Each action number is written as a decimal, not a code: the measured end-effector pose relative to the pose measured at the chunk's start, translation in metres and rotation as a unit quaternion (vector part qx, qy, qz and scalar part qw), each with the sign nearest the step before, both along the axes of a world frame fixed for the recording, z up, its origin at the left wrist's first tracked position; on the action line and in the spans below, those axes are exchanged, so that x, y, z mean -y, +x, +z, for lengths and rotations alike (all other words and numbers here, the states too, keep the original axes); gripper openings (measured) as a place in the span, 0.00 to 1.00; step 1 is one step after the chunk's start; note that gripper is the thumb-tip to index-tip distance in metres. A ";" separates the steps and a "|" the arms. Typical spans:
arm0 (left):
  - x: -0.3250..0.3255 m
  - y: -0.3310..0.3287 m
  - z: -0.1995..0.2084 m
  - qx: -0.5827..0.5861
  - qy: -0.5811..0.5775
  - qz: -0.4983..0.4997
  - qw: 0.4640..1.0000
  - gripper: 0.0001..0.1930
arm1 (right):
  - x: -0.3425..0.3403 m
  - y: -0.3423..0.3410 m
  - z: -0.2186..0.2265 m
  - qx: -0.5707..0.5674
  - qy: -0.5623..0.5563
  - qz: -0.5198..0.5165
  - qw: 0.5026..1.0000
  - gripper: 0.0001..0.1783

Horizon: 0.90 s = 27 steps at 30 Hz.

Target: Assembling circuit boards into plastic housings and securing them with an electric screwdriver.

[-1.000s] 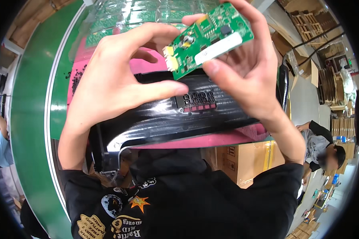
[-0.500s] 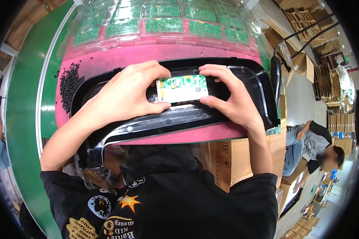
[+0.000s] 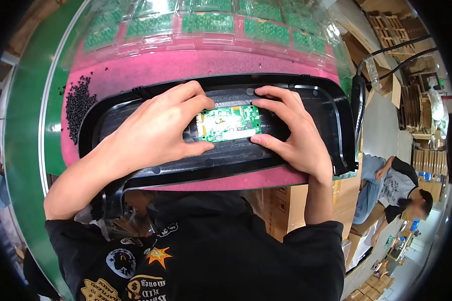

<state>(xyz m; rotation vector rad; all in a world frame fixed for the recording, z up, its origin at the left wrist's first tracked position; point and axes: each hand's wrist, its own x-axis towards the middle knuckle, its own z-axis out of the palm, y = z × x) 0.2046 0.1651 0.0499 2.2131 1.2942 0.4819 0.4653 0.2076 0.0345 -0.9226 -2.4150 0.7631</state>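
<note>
A green circuit board [image 3: 229,123] with small parts on its face lies low inside a long black plastic housing [image 3: 160,168]. My left hand [image 3: 171,123] grips the board's left end, with the thumb at the near corner and fingers at the far one. At the opposite end, my right hand [image 3: 299,130] pinches the board between the thumb, near the lower right corner, and the fingers at the upper right. The housing rests on a pink mat [image 3: 226,62]. Whether the board touches the housing floor I cannot tell.
Clear plastic trays [image 3: 206,39] of green circuit boards stand behind the housing. Small black screws [image 3: 79,108] lie heaped on the mat at the left. A black-handled corded tool [image 3: 357,100] is at the right. Cardboard boxes [image 3: 291,205] stand below; another person [image 3: 394,185] sits at far right.
The circuit board, held in both hands, has gone lower in the view and now lies flatter in the housing. The housing appears slightly shifted and turned toward me.
</note>
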 end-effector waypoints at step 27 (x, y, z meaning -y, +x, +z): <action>0.028 -0.135 0.041 -0.061 0.158 0.216 0.962 0.10 | -0.023 0.098 0.048 -0.022 0.147 -0.312 0.938 0.23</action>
